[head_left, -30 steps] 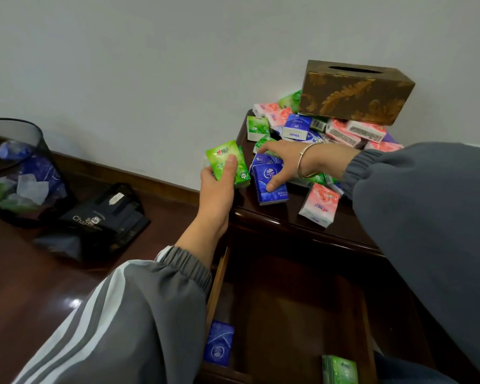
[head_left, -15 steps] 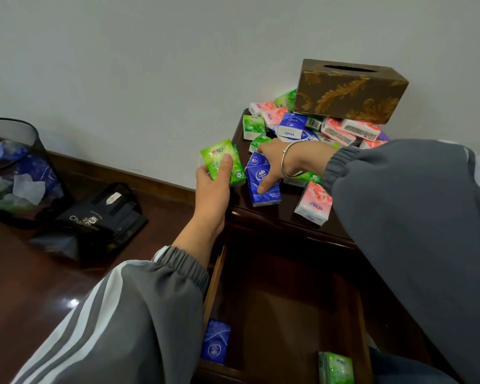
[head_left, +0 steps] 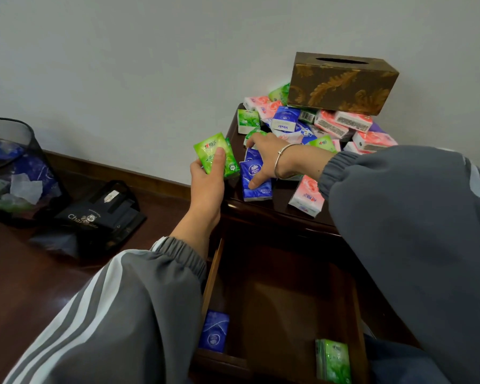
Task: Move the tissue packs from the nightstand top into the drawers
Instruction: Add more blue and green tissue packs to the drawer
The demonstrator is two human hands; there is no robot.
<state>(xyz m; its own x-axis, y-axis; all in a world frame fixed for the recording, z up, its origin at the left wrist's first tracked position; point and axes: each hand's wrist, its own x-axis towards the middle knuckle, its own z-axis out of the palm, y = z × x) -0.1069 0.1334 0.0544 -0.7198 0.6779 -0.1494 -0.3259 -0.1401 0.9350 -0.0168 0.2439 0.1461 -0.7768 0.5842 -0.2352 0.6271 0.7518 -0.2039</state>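
The left hand (head_left: 207, 178) still holds the bright green tissue pack (head_left: 215, 155) beside the dark wooden nightstand top (head_left: 275, 202), almost where it was before. The right hand (head_left: 265, 159) has closed its fingers more around the blue tissue pack (head_left: 254, 180), which lies on the top, slightly turned. The open wooden drawer (head_left: 283, 306) below still keeps two packs.

A tissue box (head_left: 341, 83) tops the packs (head_left: 327, 126) on the nightstand (head_left: 275, 206), behind the open drawer (head_left: 283, 306).
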